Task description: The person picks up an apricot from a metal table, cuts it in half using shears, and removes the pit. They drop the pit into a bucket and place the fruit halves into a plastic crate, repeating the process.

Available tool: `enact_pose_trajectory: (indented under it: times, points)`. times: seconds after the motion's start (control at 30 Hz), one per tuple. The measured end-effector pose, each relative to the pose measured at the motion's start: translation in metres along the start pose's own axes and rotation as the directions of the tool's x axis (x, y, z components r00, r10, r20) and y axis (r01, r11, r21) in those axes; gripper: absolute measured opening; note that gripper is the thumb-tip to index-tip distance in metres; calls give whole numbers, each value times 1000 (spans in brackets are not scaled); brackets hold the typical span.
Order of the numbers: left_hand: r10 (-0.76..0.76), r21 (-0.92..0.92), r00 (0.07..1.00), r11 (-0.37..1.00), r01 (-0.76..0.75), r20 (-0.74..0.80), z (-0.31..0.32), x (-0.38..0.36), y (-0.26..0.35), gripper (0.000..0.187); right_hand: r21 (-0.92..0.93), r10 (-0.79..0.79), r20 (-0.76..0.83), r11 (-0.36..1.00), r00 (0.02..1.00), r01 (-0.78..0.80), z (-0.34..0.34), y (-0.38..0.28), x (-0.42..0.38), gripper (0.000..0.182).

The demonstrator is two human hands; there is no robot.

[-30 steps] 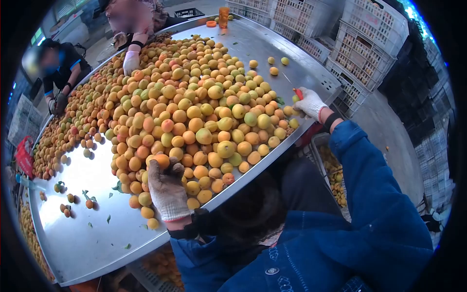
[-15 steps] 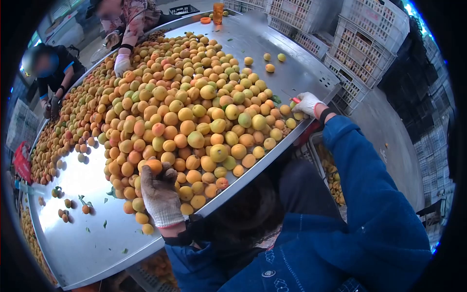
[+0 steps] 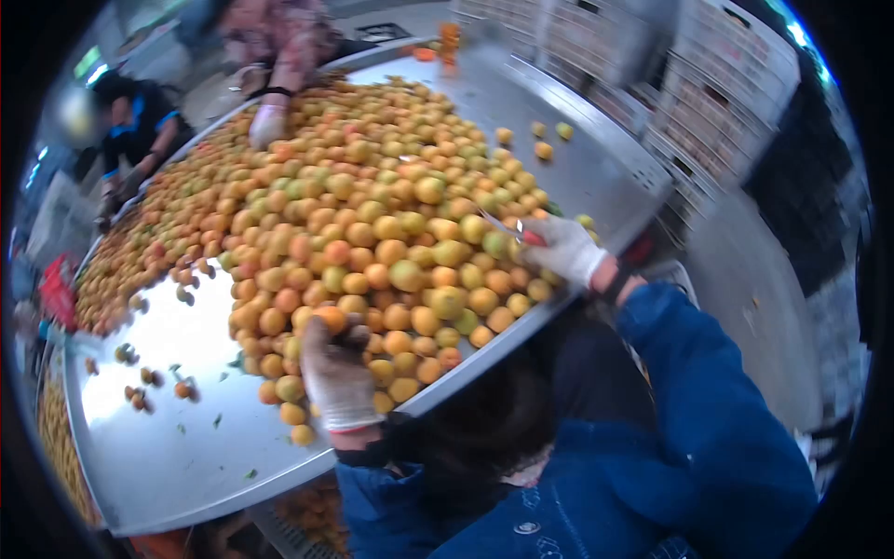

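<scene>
A large heap of orange, yellow and green fruit (image 3: 372,233) covers much of the metal table (image 3: 168,456). My left hand (image 3: 337,377), in a stained whitish glove, is closed around an orange fruit (image 3: 330,320) at the near edge of the heap. My right hand (image 3: 563,250), in a white glove, grips a small knife (image 3: 531,238) with a red handle. Its blade points left over the fruit. No fruit shows in my right hand. The frame is somewhat blurred.
Across the table, a co-worker's gloved hand (image 3: 268,126) touches the heap. Another person in dark clothes (image 3: 140,135) works at the far left. White crates (image 3: 722,84) stand stacked at the right. An orange container (image 3: 449,42) stands at the far edge, and a red bag (image 3: 58,291) hangs left.
My right hand has moved left from the table's right edge over the heap, bringing the knife blade into view. My left hand still holds the fruit. The whole view has shifted slightly.
</scene>
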State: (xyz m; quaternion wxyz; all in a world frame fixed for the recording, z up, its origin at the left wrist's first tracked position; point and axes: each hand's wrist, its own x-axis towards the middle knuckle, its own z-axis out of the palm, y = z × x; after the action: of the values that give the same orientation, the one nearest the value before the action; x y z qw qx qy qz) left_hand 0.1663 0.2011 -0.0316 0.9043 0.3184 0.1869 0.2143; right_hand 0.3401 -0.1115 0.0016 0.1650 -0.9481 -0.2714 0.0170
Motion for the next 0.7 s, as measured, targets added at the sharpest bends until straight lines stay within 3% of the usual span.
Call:
enact_pose_trajectory:
  times: [0.03, 0.1, 0.17, 0.23, 0.37, 0.43, 0.47, 0.53, 0.57, 0.6, 0.63, 0.7]
  points:
    - [4, 45, 998, 999, -1, -67, -4, 1, -5, 20, -94, -27, 5, 995, 1000, 28, 8, -1, 5, 36]
    - [48, 32, 998, 998, -47, -31, -1, -3, -3, 22, -188, -79, -48, 980, 996, 69, 20, -7, 12, 42]
    - [88, 46, 995, 995, -86, -39, 4, -4, 0, 24, -149, -47, -4, 988, 999, 45, 19, -18, 18, 51]
    - [25, 46, 998, 999, -22, -56, 3, -3, 1, 26, -187, -85, 24, 978, 996, 88, 17, -28, 17, 62]
    - [32, 20, 998, 999, -31, -51, 5, -1, -2, 27, -285, -9, 110, 958, 994, 40, 25, -31, 31, 76]
    - [-3, 14, 998, 1000, 4, -56, 3, -1, -3, 27, -266, 38, 117, 964, 992, -5, 24, -32, 29, 75]
    - [41, 67, 999, 997, -39, -30, 4, -2, 0, 27, -278, -71, 27, 958, 997, 75, 33, -18, 27, 70]
    - [85, 88, 996, 993, -84, -1, 1, -4, -4, 25, -95, -158, -5, 983, 988, 156, 28, -19, 26, 63]
    - [121, 203, 993, 972, -120, 10, -5, 1, -7, 26, 74, -151, -22, 986, 988, 152, 31, -10, 28, 52]
    - [41, 108, 998, 993, -45, 37, -3, -4, -2, 28, 117, -159, -36, 980, 987, 162, 23, -10, 29, 40]
    - [46, 91, 999, 995, -44, -20, -4, -1, -9, 26, 239, -87, -160, 963, 983, 124, 15, -16, 23, 33]
    - [8, 42, 999, 999, -7, -37, 0, -2, -3, 26, 168, 96, -187, 984, 978, -64, 4, 9, 21, 33]
